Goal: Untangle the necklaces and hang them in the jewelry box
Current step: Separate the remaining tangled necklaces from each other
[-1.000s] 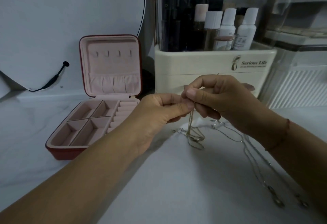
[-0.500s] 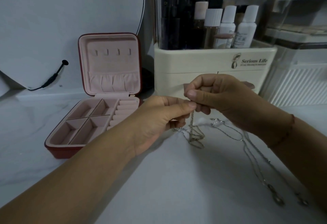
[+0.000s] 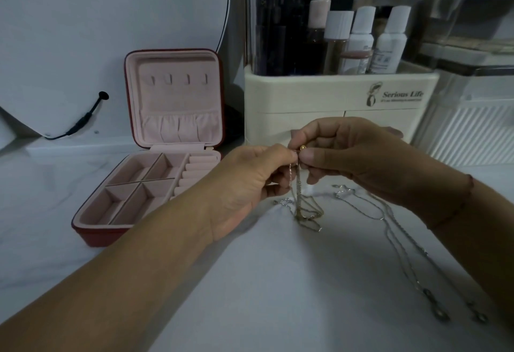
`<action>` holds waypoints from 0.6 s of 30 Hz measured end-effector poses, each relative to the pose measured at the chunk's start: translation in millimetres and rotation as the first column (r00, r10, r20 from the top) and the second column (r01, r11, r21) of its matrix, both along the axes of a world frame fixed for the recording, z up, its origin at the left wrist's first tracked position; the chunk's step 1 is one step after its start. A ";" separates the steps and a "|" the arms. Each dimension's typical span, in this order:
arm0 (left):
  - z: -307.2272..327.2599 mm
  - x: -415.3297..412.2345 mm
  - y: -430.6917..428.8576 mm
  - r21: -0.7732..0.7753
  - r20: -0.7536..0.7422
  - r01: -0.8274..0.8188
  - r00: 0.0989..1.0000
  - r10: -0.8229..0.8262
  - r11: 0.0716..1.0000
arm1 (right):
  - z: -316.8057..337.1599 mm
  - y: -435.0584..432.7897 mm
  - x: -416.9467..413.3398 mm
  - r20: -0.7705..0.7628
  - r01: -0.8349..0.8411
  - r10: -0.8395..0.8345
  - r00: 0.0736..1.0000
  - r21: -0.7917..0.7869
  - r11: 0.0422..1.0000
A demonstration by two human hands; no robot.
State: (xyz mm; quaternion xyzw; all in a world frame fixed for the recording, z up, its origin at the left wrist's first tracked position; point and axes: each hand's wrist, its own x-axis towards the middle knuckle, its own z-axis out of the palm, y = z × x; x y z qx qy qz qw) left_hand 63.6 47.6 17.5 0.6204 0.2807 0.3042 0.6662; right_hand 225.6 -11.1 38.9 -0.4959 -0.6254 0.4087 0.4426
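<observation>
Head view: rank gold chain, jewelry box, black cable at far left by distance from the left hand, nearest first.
1. Gold chain: pinched in the left hand itself.
2. Jewelry box: open, just to its left.
3. Black cable: far left, at the back, beyond the box.

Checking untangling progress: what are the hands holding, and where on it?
The left hand and right hand pinch the gold necklace at its top end; the rest hangs down.

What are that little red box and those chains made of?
Box: red shell with a faint sheen, likely faux leather. Its matte pink lining looks like velvet or suede.
Held chain: yellowish glint, gold-toned metal; real gold can't be told.
Loose chains: pale, shiny links, silver-coloured metal.
</observation>
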 end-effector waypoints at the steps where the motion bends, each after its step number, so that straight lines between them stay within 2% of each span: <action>1: 0.2 0.6 0.8 0.008 -0.005 -0.003 1.000 0.003 1.000 | -0.4 0.5 0.0 0.011 0.027 -0.028 1.000 0.010 1.000; 4: 2.1 -1.0 5.7 -0.003 0.008 -0.025 1.000 0.025 1.000 | -1.6 2.1 0.5 0.106 0.153 -0.163 0.981 0.098 0.983; 7: 7.6 -10.0 12.0 -0.039 0.122 0.010 0.992 -0.005 0.999 | -0.8 2.5 3.5 0.205 0.220 -0.257 0.944 0.189 0.957; 9: 11.9 -17.4 17.3 -0.037 0.216 -0.014 0.976 0.022 0.999 | 0.2 2.1 4.9 0.201 0.225 -0.263 0.944 0.191 0.955; 12: 19.3 -24.7 24.4 -0.064 0.301 -0.137 0.942 0.150 0.988 | 0.8 2.4 4.7 0.163 0.221 -0.250 0.954 0.174 0.960; 18: 26.5 -38.5 38.2 -0.063 0.204 -0.374 0.903 0.379 0.925 | -0.2 6.4 9.5 0.114 0.298 -0.322 0.940 0.186 0.936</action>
